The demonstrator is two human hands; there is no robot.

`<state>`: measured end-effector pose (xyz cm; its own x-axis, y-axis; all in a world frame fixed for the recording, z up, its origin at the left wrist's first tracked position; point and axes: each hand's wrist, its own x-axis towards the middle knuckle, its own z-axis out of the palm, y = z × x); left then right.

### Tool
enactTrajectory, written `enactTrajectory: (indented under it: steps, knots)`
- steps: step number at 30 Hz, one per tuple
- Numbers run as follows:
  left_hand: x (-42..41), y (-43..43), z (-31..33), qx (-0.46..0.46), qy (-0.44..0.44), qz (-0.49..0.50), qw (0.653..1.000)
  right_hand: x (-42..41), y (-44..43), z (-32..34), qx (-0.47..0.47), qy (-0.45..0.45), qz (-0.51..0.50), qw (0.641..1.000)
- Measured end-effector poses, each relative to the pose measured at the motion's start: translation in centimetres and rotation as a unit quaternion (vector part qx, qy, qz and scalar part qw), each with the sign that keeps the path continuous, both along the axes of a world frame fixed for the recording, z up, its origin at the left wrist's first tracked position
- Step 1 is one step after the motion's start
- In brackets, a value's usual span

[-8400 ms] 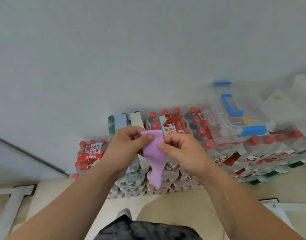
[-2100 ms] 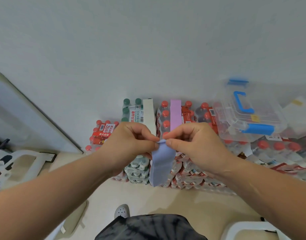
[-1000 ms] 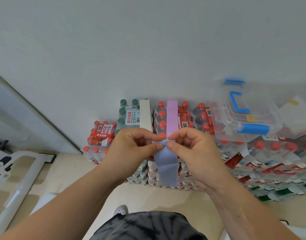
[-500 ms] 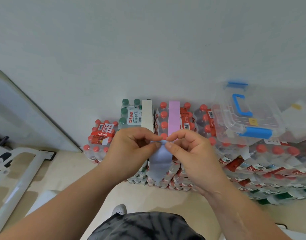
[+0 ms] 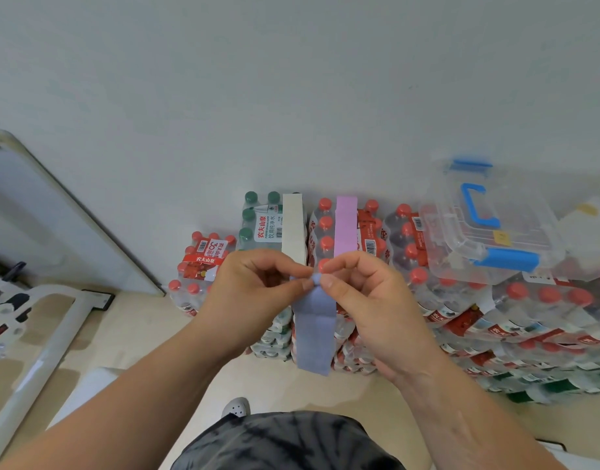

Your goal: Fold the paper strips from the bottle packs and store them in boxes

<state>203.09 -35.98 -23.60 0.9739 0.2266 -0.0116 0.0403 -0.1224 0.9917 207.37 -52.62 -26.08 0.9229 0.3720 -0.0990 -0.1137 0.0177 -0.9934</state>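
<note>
Left hand (image 5: pixel 258 293) and right hand (image 5: pixel 366 300) pinching blue strip (image 5: pixel 314 330), closed clear box (image 5: pixel 488 228) atop bottle packs (image 5: pixel 529 320), contents unclear

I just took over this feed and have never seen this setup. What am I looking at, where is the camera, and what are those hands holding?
There is no machine here: a person works with two bare hands. The single picture comes from a wide-angle camera worn on the head, looking forward and down, so the arms come in from the bottom edge.

The left hand and right hand both pinch the top end of a blue paper strip, which hangs down between them.

Behind them, shrink-wrapped bottle packs are stacked on the floor against the wall. A white strip and a pink strip lie on top of the packs. To the right, a clear plastic box with blue handle rests on the packs, its lid closed.
</note>
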Motion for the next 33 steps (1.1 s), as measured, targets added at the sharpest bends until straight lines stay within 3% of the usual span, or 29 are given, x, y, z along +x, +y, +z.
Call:
enactTrajectory:
  steps: [8,20,33]
  knots:
    - [-0.20,0.09,-0.25,0.002,0.025,-0.013,1.000,-0.10,0.11,-0.24,0.017,0.016,-0.033,0.999]
    - [-0.03,-0.02,-0.04,-0.031,0.021,-0.009,0.999,-0.21,0.04,-0.09,0.013,-0.037,-0.041,0.998]
    - [-0.09,-0.13,-0.26,-0.025,0.006,0.016,1.000,-0.43,0.39,-0.35,0.038,-0.010,-0.066,0.997]
